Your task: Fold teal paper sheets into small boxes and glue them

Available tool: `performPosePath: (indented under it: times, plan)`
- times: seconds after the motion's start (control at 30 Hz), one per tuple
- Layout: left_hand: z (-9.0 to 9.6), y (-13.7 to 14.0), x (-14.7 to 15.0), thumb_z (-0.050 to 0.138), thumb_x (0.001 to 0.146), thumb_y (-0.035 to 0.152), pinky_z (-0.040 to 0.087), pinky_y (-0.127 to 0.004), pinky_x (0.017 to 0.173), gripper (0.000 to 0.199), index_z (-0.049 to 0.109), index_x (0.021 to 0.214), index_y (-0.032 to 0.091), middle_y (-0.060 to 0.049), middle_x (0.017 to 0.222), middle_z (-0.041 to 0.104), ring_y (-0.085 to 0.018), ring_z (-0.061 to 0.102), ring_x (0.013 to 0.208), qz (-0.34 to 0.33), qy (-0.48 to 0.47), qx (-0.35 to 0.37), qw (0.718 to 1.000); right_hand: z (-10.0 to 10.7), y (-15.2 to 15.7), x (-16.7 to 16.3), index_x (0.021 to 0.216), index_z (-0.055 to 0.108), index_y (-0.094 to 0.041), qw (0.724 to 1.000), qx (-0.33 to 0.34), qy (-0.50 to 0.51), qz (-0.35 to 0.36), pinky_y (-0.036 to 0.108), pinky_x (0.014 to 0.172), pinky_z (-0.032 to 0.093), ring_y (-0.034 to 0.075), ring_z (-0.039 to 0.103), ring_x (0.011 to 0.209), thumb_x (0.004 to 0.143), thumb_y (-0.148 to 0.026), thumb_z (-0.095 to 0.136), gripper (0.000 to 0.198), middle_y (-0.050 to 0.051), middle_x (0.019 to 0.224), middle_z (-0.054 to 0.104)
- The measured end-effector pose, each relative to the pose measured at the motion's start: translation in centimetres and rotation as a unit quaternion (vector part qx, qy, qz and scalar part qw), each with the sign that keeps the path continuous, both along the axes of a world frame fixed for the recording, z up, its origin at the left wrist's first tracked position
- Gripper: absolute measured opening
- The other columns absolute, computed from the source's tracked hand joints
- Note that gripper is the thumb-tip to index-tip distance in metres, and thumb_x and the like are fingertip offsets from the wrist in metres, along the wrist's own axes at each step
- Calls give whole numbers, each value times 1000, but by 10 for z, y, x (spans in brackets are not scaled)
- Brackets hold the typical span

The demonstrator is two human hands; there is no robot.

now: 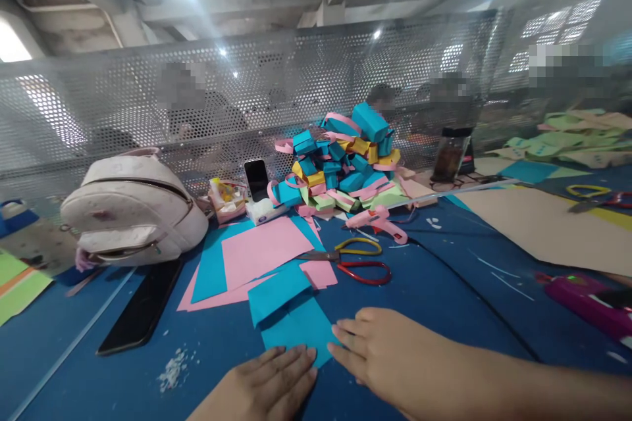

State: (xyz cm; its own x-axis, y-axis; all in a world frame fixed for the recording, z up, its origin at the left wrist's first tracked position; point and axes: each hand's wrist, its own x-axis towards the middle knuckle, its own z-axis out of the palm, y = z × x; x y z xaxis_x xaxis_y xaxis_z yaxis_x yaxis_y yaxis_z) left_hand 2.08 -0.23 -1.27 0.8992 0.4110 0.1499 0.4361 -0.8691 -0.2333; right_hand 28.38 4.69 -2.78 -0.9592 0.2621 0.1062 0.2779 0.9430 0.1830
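A sheet of blue paper lies in front of me, its far end folded over into a raised flap. My left hand rests flat on the near edge of the sheet, fingers stretched out. At the sheet's right edge, my right hand lies palm down with its fingers extended and the tips touching the paper. Just beyond are scissors with one yellow and one red handle, blades pointing left over a stack of pink paper. A pink glue gun lies behind the scissors.
Folded blue, yellow and pink paper pieces are heaped against the perforated metal screen. To the left are a white backpack and a black phone. A purple glue gun and beige sheets lie to the right.
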Motion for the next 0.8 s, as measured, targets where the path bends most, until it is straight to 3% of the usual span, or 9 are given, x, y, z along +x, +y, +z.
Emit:
performPosePath:
  times: [0.1,0.23,0.27,0.37,0.47,0.53,0.6,0.8]
  plan:
    - [1,-3,0,37,102,31,45,-24,105,46,40,146,14,-8,135,60,-17,58,124,9,-39,-31,999,10,-9,0,115,65,-7,1000,-4,0,1,38,71,50,27,70,84,73,-28,73,48,18,101,74]
    - [12,-9,4,43,98,47,50,-30,101,57,42,143,12,-12,135,60,-22,60,122,12,-39,-72,997,44,-8,-4,110,66,-19,998,-69,-6,6,33,60,46,19,67,66,86,-20,61,25,4,75,73]
    - [15,-11,6,46,96,50,52,-32,99,59,44,142,12,-13,134,61,-24,62,120,18,-31,-79,996,53,-3,-6,111,66,-20,996,-83,7,10,32,63,46,19,67,69,90,-21,57,23,3,78,73]
    - [19,-15,12,52,95,43,57,-37,92,50,50,135,13,-13,131,63,-27,66,113,40,-23,-81,996,72,21,-21,133,55,-18,989,-88,107,44,36,91,46,23,62,111,95,-24,53,38,10,117,69]
    - [13,-17,18,50,95,27,60,-41,87,37,53,130,14,-11,129,66,-28,68,110,51,-35,-70,996,71,50,-44,147,39,-12,987,-100,113,53,45,110,33,31,41,136,91,-39,63,66,17,148,45]
    - [8,-17,20,47,96,20,60,-41,86,34,53,128,13,-12,127,67,-27,68,109,56,-43,-65,995,65,65,-60,149,33,-10,987,-129,92,40,45,112,31,33,38,138,87,-45,66,79,19,152,39]
    - [6,-16,19,43,97,17,60,-40,86,31,53,126,12,-13,124,68,-26,69,108,60,-49,-61,995,59,74,-74,150,33,-15,980,-187,64,20,42,109,36,31,44,135,85,-50,66,81,15,152,40]
    - [4,-19,4,34,99,15,60,-38,85,35,52,129,14,-15,122,68,-24,69,106,60,-59,-24,996,60,69,-80,141,50,-25,957,-272,73,-65,41,100,45,33,52,128,82,-55,67,68,9,142,54]
